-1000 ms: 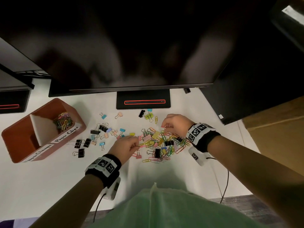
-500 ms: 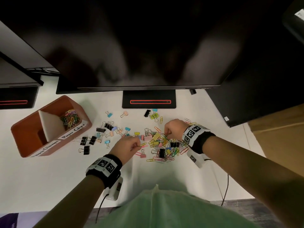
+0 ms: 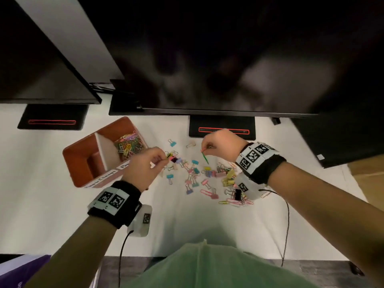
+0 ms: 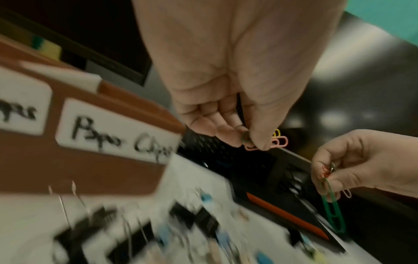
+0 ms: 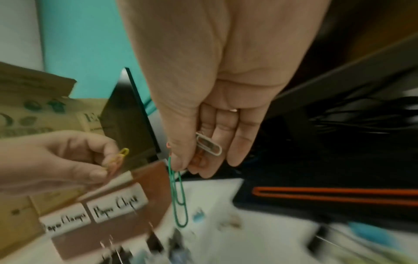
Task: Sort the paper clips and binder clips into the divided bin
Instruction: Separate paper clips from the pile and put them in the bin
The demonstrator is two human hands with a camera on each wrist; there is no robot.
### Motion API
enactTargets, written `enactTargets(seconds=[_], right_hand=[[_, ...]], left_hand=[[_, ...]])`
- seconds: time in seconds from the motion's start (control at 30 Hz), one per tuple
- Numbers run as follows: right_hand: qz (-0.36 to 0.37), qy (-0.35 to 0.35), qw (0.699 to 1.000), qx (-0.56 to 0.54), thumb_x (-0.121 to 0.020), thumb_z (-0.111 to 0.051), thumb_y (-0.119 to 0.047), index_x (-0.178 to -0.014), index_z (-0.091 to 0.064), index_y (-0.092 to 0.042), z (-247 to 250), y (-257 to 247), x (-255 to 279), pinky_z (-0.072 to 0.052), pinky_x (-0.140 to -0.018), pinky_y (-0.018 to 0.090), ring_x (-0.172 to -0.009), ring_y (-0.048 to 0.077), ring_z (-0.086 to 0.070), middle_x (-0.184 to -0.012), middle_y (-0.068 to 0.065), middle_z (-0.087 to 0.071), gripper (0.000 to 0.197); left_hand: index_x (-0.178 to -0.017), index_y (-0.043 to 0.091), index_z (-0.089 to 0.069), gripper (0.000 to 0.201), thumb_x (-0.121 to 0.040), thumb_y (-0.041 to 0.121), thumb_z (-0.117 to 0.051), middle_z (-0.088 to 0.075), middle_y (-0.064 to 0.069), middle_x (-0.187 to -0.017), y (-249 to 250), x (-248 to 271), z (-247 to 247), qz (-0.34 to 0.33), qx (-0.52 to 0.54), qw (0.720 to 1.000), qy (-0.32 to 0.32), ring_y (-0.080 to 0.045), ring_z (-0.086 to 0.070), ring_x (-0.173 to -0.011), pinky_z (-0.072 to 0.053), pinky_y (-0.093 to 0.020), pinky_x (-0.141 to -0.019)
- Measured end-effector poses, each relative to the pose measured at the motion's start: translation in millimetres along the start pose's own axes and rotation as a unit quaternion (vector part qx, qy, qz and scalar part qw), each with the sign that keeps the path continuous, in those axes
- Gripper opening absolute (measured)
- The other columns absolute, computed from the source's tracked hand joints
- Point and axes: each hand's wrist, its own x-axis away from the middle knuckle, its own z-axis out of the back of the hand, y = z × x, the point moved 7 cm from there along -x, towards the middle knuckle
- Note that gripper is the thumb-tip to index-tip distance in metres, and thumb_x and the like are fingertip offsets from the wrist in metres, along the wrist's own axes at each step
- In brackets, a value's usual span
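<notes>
The brown divided bin (image 3: 80, 165) stands at the left; its right compartment, labelled "Paper Clips" (image 5: 116, 203), holds a heap of coloured paper clips (image 3: 128, 143). My left hand (image 3: 165, 161) hovers beside the bin's right corner and pinches pink and yellow paper clips (image 4: 277, 142). My right hand (image 3: 204, 148) is raised over the table farther right. It pinches several paper clips, with a long green one (image 5: 178, 192) dangling and a white one (image 5: 209, 147) against the fingers. Loose binder clips and paper clips (image 3: 207, 175) lie scattered on the white table below both hands.
A large monitor overhangs the table; its black stand base (image 3: 222, 127) sits just behind my right hand. A second stand base (image 3: 52, 117) is at the far left. Black binder clips lie near the bin's front (image 4: 196, 216). Wrist-camera cables trail to the table's near edge.
Both hands have lifted off the clip pile and moved left and away from me toward the bin, each carrying paper clips. The green clip now dangles from my right hand.
</notes>
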Motion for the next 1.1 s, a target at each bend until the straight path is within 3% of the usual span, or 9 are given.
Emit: enactTargets(seconds=[0.07, 0.17, 0.3, 0.37, 0.47, 0.57, 0.8, 0.9, 1.1], right_hand=[[0.032, 0.027, 0.999, -0.017, -0.084, -0.065, -0.024, -0.094, -0.07, -0.018, 1.9, -44.5, -26.2, -0.049, -0.078, 0.025, -0.081, 0.009, -0.058, -0.094, -0.001, -0.07, 0.012], [0.065, 0.051, 0.996, -0.025, -0.084, -0.065, -0.024, -0.094, -0.07, -0.017, -6.9, -106.8, -69.3, -0.047, -0.077, 0.025, -0.081, 0.009, -0.056, -0.093, -0.001, -0.07, 0.013], [0.04, 0.047, 0.997, -0.044, -0.085, -0.066, -0.022, -0.108, -0.064, -0.013, -29.1, -152.1, -114.5, -0.045, -0.081, 0.026, -0.094, 0.017, -0.059, -0.106, 0.003, -0.067, 0.025], [0.016, 0.037, 0.998, -0.054, -0.085, -0.066, -0.024, -0.123, -0.055, -0.013, -41.0, -155.7, -123.6, -0.048, -0.093, 0.032, -0.106, 0.022, -0.06, -0.119, 0.007, -0.064, 0.041], [0.007, 0.047, 0.992, -0.113, -0.087, -0.063, -0.026, -0.128, -0.05, -0.017, -46.5, -146.8, -113.9, -0.051, -0.093, 0.033, -0.104, 0.018, -0.062, -0.124, 0.005, -0.06, 0.044], [-0.009, 0.077, 0.989, -0.124, -0.09, -0.059, -0.026, -0.119, -0.056, -0.02, -40.3, -115.0, -81.5, -0.054, -0.087, 0.029, -0.097, 0.013, -0.062, -0.118, 0.0, -0.06, 0.03], [-0.207, 0.065, 0.976, -0.032, -0.088, -0.06, -0.023, -0.11, -0.06, -0.022, -46.3, 5.8, 26.5, -0.041, -0.069, 0.019, -0.079, 0.011, -0.053, -0.104, 0.0, -0.061, 0.021], [-0.253, 0.031, 0.965, -0.068, -0.088, -0.061, -0.024, -0.106, -0.059, -0.019, -62.5, 25.7, 67.7, -0.038, -0.056, 0.014, -0.079, 0.016, -0.056, -0.099, 0.003, -0.064, 0.019], [-0.231, -0.068, 0.969, -0.064, -0.086, -0.063, -0.023, -0.113, -0.055, -0.014, -103.0, 36.8, 100.6, -0.043, -0.071, 0.023, -0.084, 0.019, -0.059, -0.094, 0.002, -0.063, 0.03]], left_hand=[[-0.074, 0.016, -0.059, 0.012, -0.083, 0.018, -0.067, -0.065, -0.001, -0.072, -15.2, -2.3, 36.5, 0.039, 0.017, 0.999, 0.03, -0.012, -0.061, -0.067, -0.05, -0.02, -0.066], [-0.077, 0.011, -0.06, 0.01, -0.084, 0.015, -0.064, -0.061, 0.002, -0.067, -39.6, -5.5, 83.3, 0.083, -0.004, 0.993, 0.083, -0.002, -0.055, -0.057, -0.046, -0.008, -0.06], [-0.081, 0.018, -0.059, 0.008, -0.081, 0.018, -0.067, -0.063, 0.003, -0.079, -75.9, -13.9, 104.2, 0.143, -0.019, 0.987, 0.075, -0.009, -0.057, -0.075, -0.049, -0.024, -0.078], [-0.099, 0.015, -0.063, 0.021, -0.08, 0.019, -0.07, -0.066, 0.001, -0.097, -87.8, -15.4, 98.2, 0.157, -0.018, 0.987, 0.041, -0.014, -0.061, -0.089, -0.049, -0.027, -0.086], [-0.116, 0.016, -0.06, 0.035, -0.082, 0.022, -0.067, -0.06, 0.0, -0.115, -85.6, -14.7, 93.1, 0.096, -0.038, 0.994, 0.027, -0.012, -0.059, -0.1, -0.048, -0.029, -0.093], [-0.115, 0.017, -0.061, 0.03, -0.085, 0.022, -0.064, -0.053, 0.004, -0.11, -68.7, -9.7, 79.0, 0.025, -0.026, 0.999, -0.002, -0.007, -0.054, -0.098, -0.044, -0.022, -0.089], [-0.111, 0.02, -0.06, 0.028, -0.084, 0.018, -0.065, -0.058, 0.003, -0.103, -29.1, -2.9, 0.1, -0.056, -0.001, 0.989, -0.137, -0.01, -0.06, -0.084, -0.047, -0.018, -0.072], [-0.113, 0.017, -0.058, 0.029, -0.085, 0.015, -0.062, -0.059, -0.001, -0.108, -15.6, 1.7, -41.2, -0.067, -0.038, 0.977, -0.2, -0.014, -0.061, -0.084, -0.05, -0.024, -0.078], [-0.1, 0.019, -0.058, 0.02, -0.083, 0.028, -0.065, -0.057, -0.001, -0.104, -12.9, 13.1, -102.0, -0.05, -0.115, 0.957, -0.263, -0.014, -0.057, -0.082, -0.047, -0.026, -0.077]])
